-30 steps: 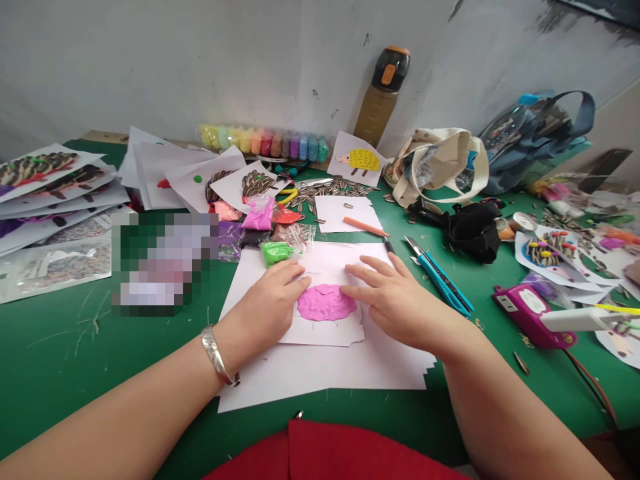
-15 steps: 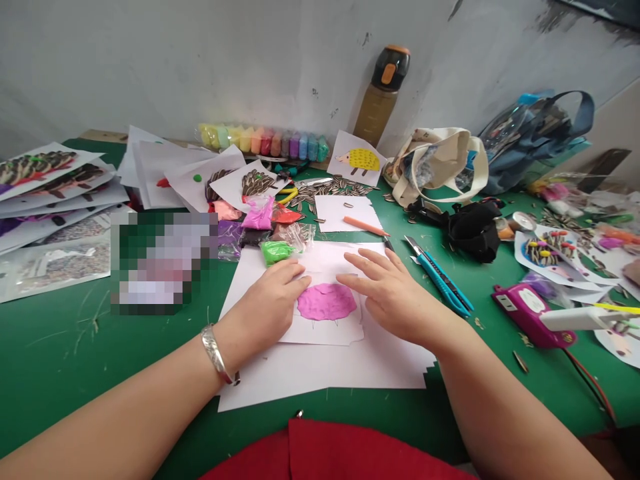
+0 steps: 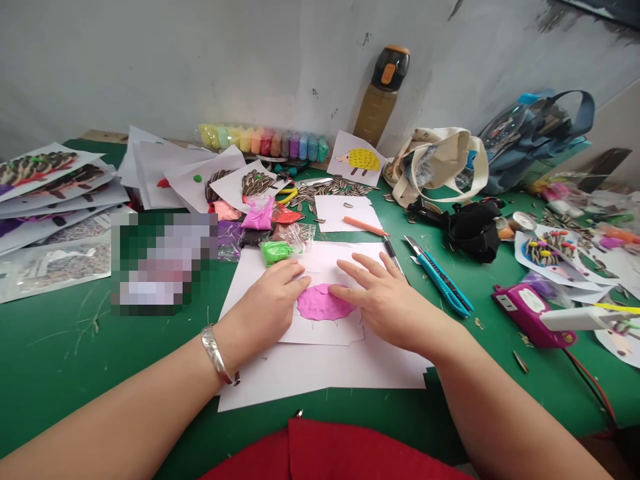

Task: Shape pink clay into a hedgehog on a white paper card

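Note:
Flattened pink modelling clay (image 3: pixel 325 305) covers an oval area on a small white sheet (image 3: pixel 320 333), with short pencil lines showing beneath it. That sheet lies on a larger white paper (image 3: pixel 280 380). My left hand (image 3: pixel 273 300) rests at the left of the clay, thumb beside its edge and fingers extended on the sheet. My right hand (image 3: pixel 385 297) is spread over the right side, its thumb on the clay's upper part and the other fingers apart. Beyond the hands lies a bag of green clay (image 3: pixel 276 251). A black pen (image 3: pixel 395 260) is just past my right fingers.
A blue utility knife (image 3: pixel 440 277) and a magenta glue gun-like device (image 3: pixel 533 317) lie to the right. Several sunflower seeds (image 3: pixel 340 190) are scattered behind an orange stick (image 3: pixel 365 226). Stacked seed pictures (image 3: pixel 55 180) stand left; a bottle (image 3: pixel 380 100) leans against the wall.
My right hand has shifted slightly left, bringing its thumb farther over the pink clay and uncovering more of the pen. My left hand has stayed in place.

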The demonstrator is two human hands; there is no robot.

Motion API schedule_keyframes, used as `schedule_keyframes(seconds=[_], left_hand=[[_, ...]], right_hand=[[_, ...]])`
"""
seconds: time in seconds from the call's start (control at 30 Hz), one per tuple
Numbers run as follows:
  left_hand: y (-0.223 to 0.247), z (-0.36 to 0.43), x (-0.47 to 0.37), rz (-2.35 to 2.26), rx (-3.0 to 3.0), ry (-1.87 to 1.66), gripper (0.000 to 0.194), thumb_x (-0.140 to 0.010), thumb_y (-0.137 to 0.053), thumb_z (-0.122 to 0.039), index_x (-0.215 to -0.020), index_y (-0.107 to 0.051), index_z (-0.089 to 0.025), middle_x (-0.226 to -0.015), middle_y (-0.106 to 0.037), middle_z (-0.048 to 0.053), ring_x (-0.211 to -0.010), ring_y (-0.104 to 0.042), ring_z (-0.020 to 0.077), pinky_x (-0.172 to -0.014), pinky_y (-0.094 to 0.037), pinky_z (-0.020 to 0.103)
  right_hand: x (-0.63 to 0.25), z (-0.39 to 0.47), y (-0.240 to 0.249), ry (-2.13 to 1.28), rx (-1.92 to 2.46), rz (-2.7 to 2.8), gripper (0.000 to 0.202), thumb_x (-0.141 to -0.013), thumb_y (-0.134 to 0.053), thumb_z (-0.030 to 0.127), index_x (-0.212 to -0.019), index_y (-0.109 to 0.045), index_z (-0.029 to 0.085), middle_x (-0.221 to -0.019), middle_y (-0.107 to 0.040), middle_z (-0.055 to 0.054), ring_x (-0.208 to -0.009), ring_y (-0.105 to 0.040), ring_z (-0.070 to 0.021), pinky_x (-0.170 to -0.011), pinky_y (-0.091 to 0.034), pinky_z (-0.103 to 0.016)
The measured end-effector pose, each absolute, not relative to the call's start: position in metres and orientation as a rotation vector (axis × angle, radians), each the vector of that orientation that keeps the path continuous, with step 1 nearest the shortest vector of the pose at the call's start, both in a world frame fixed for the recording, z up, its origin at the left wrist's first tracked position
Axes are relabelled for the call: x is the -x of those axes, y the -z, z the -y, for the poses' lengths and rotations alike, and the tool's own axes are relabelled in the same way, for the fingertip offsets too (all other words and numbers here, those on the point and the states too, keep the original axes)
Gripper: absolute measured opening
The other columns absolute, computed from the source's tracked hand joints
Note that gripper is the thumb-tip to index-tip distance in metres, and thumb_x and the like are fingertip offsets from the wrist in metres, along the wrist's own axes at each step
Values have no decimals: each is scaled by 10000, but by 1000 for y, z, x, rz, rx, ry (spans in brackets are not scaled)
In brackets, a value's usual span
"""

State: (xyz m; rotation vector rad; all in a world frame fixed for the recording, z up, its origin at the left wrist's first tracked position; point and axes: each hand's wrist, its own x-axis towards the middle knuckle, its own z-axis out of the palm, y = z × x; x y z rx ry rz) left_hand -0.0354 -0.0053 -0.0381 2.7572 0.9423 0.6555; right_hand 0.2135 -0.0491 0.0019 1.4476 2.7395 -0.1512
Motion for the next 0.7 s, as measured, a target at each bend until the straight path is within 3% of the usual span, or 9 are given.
schedule_keyframes(seconds=[0.1, 0.27, 0.4, 0.53, 0.7], left_hand=[[37, 5, 35, -935, -2775, -651, 425, -843, -410, 48, -1145, -675, -90, -1174, -648, 160, -1175, -568, 280, -1038, -531, 468], [36, 6, 35, -919, -2792, -662, 407, -848, -409, 49, -1129, -674, -80, -1156, -646, 157, -1156, -571, 276, -1036, -531, 460], [36, 6, 35, -923, -2780, -651, 406, -845, -405, 53, -1115, -675, -86, -1141, -643, 151, -1156, -572, 272, -1043, -527, 451], [36, 6, 35, -922, -2777, -654, 392, -843, -419, 50, -1109, -677, -78, -1148, -639, 159, -1152, -572, 280, -1034, -531, 454], [37, 5, 35, -921, -2795, -677, 414, -831, -415, 60, -1117, -679, -81, -1145, -649, 157, -1157, -577, 276, -1041, -528, 453]], right_hand=[[-211, 50, -4, 129, -1456, -2748, 688, -827, -458, -13, -1391, -573, 365, -1616, -341, -78, -1482, -284, -373, -1144, -218, -715], [-207, 51, -6, 131, -1412, -2737, 613, -848, -475, 12, -1351, -610, 335, -1589, -390, -85, -1484, -276, -384, -1148, -191, -725], [-204, 51, -4, 122, -1427, -2748, 641, -855, -467, 13, -1397, -565, 342, -1630, -309, -101, -1492, -256, -388, -1145, -188, -729], [-203, 51, -2, 137, -1375, -2750, 656, -850, -469, 16, -1412, -550, 344, -1601, -374, -87, -1486, -268, -389, -1146, -179, -734], [-206, 51, -2, 126, -1427, -2737, 680, -823, -483, 7, -1402, -559, 355, -1622, -334, -78, -1488, -265, -389, -1148, -184, -730]])
